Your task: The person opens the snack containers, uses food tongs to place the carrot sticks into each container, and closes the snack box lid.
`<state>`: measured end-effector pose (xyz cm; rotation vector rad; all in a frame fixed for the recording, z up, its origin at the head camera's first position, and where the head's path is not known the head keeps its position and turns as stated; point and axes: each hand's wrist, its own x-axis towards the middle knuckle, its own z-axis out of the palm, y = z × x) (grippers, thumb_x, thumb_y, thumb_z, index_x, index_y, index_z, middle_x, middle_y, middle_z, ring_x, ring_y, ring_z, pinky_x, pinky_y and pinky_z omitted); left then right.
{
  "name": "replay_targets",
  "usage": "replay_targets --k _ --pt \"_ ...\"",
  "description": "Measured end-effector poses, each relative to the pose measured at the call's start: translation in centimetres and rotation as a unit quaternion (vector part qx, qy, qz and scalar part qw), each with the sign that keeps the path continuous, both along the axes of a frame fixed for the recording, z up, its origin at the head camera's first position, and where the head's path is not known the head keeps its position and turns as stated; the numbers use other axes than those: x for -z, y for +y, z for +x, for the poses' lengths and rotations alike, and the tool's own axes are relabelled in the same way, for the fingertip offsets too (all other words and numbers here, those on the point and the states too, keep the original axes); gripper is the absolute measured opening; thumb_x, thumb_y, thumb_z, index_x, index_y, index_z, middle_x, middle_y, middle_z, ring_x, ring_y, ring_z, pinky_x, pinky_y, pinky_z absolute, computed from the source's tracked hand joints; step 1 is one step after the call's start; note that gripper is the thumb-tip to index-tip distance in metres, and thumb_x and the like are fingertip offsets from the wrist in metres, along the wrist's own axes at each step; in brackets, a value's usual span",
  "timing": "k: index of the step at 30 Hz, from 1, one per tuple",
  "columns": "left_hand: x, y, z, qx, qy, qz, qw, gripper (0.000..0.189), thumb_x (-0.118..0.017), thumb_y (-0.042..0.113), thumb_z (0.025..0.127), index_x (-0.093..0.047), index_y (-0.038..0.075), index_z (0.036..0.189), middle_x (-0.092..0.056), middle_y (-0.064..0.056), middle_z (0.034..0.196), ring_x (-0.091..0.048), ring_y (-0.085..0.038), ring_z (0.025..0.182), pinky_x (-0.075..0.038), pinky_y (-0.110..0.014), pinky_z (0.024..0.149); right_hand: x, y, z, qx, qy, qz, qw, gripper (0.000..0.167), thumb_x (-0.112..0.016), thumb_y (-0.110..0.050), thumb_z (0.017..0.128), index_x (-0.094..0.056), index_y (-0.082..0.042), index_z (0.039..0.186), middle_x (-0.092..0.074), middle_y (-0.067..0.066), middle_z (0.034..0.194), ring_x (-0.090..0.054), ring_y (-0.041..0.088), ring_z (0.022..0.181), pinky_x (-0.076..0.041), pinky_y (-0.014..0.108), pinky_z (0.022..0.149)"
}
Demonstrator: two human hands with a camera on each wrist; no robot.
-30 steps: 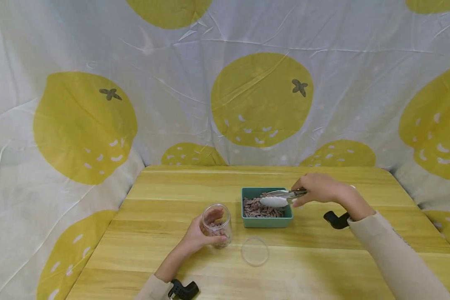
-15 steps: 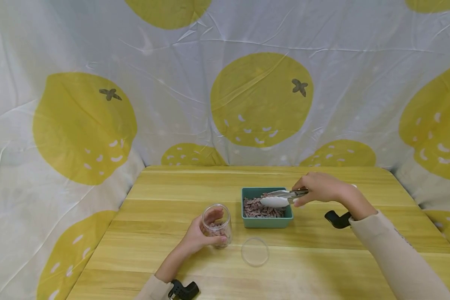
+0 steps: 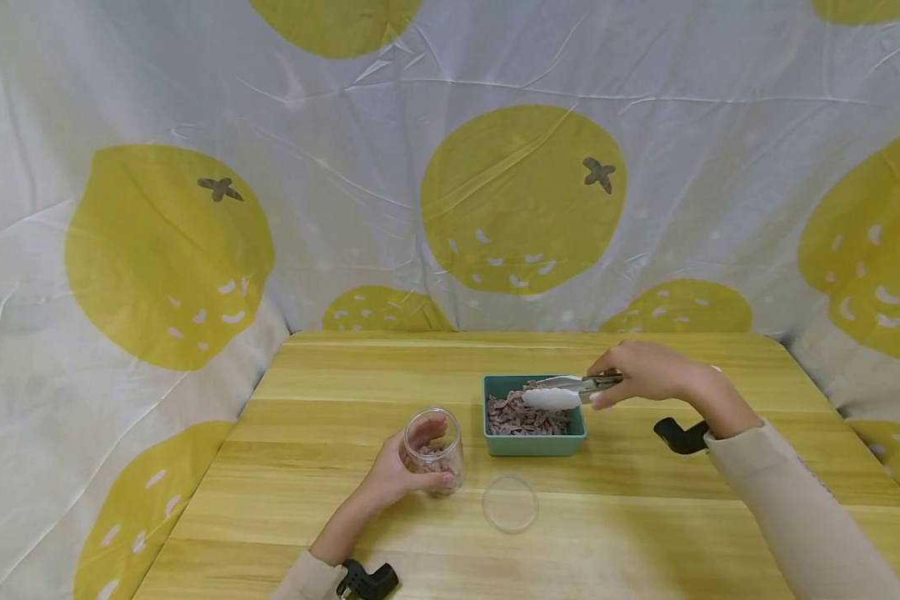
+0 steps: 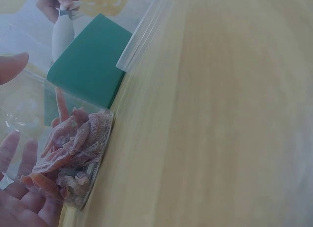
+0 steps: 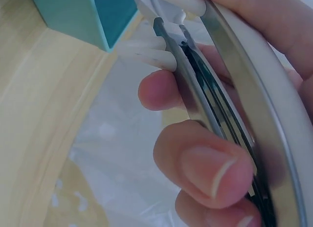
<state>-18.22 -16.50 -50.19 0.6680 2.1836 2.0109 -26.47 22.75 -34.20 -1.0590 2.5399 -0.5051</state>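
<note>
A clear jar stands upright on the table, and my left hand grips it round the side. Reddish-brown dried strips lie in the bottom of that jar. To its right is a teal rectangular container, filled with more of the brownish strips. My right hand holds metal tongs with white tips, fingers and thumb round the arms. The tong tips hang over the teal container, among or just above the strips.
A clear round lid lies flat on the wooden table, in front of the teal container. Behind the table hangs a pale curtain printed with yellow lemons. A black wrist device sits by the right sleeve.
My right hand and the tongs have shifted slightly up and to the right over the teal container. The left hand and the jar have stayed in place.
</note>
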Motion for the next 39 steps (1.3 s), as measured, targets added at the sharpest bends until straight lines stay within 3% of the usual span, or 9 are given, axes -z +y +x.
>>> replay_targets --k 10,20,29,36,39 --pt "0.0 0.0 0.0 0.003 0.01 0.008 0.9999 0.075 -0.084 -0.003 0.077 -0.047 -0.004 0.142 -0.053 -0.024 0.14 -0.045 -0.045 0.132 -0.035 -0.05 0.111 -0.7 0.1 0.1 -0.005 0.009 0.0 0.9999 0.05 -0.07 -0.05 0.089 -0.073 -0.008 0.115 -0.07 -0.01 0.095 -0.062 0.002 0.075 -0.052 0.031 0.069" --pt "0.1 0.1 -0.1 0.006 0.01 0.017 0.9998 0.074 -0.084 -0.001 0.077 -0.048 -0.003 0.141 -0.051 -0.028 0.139 -0.044 -0.048 0.132 -0.035 -0.05 0.112 -3.0 -0.5 0.8 -0.009 0.021 -0.012 0.9997 0.052 -0.07 -0.048 0.09 -0.071 -0.006 0.121 -0.071 -0.007 0.103 -0.064 0.004 0.084 -0.054 0.034 0.074" --pt "0.1 0.1 -0.2 0.006 0.006 0.015 0.9998 0.074 -0.084 -0.001 0.077 -0.047 -0.003 0.142 -0.05 -0.03 0.14 -0.044 -0.047 0.132 -0.035 -0.05 0.112 -5.2 -1.6 1.5 -0.031 0.058 -0.031 0.9973 0.056 -0.071 -0.047 0.09 -0.069 -0.004 0.126 -0.068 0.008 0.123 -0.066 0.025 0.11 -0.054 0.048 0.091" --pt "0.0 0.0 -0.1 0.001 0.004 0.01 0.9999 0.075 -0.085 -0.002 0.076 -0.048 -0.003 0.142 -0.052 -0.027 0.14 -0.045 -0.045 0.132 -0.036 -0.049 0.112 -6.5 -3.6 2.0 -0.055 0.047 -0.027 0.9971 0.056 -0.069 -0.049 0.091 -0.067 -0.007 0.128 -0.069 0.004 0.122 -0.068 0.015 0.096 -0.054 0.045 0.087" --pt "0.0 0.0 0.0 0.001 0.009 0.011 0.9999 0.075 -0.085 -0.002 0.076 -0.048 -0.003 0.141 -0.052 -0.027 0.139 -0.045 -0.047 0.131 -0.036 -0.049 0.111 -6.6 -4.5 2.1 -0.059 0.042 -0.02 0.9972 0.054 -0.07 -0.048 0.09 -0.068 -0.01 0.128 -0.069 0.0 0.122 -0.066 0.013 0.103 -0.054 0.042 0.087"
